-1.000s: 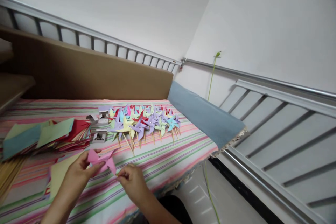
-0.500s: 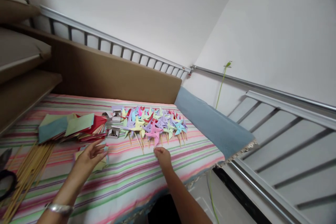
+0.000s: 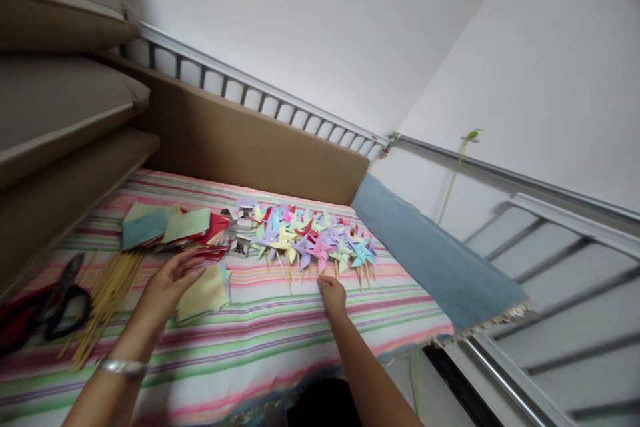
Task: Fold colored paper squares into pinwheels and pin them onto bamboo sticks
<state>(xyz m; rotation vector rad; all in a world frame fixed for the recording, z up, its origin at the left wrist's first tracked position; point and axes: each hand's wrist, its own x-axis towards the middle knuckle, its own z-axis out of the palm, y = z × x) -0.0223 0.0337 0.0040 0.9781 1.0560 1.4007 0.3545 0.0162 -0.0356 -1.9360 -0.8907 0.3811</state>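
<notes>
My right hand [image 3: 333, 295] is closed at the lower tip of a pink paper pinwheel [image 3: 320, 249], apparently on its stick, which the fingers hide. That pinwheel lies at the front edge of a spread of pinwheels [image 3: 283, 240] in purple, yellow, green, blue and red, most on thin wooden sticks. My left hand [image 3: 175, 279], empty with its fingers apart, hovers between a small pile of pale yellow paper squares [image 3: 205, 293] and a bundle of wooden sticks [image 3: 107, 303]. Behind it lies a larger stack of coloured paper squares [image 3: 187, 224].
Dark-handled scissors [image 3: 63, 300] lie left of the sticks. Two small open boxes [image 3: 240, 247] stand between paper and pinwheels. Everything rests on a striped cloth [image 3: 260, 340], bordered by a brown panel [image 3: 260, 153], stacked cushions [image 3: 65, 93] and a metal railing [image 3: 565, 293].
The view has swung left, bringing the scissors more into sight. My left hand has moved left off the yellow squares, towards the sticks. My right hand stays at the pink pinwheel.
</notes>
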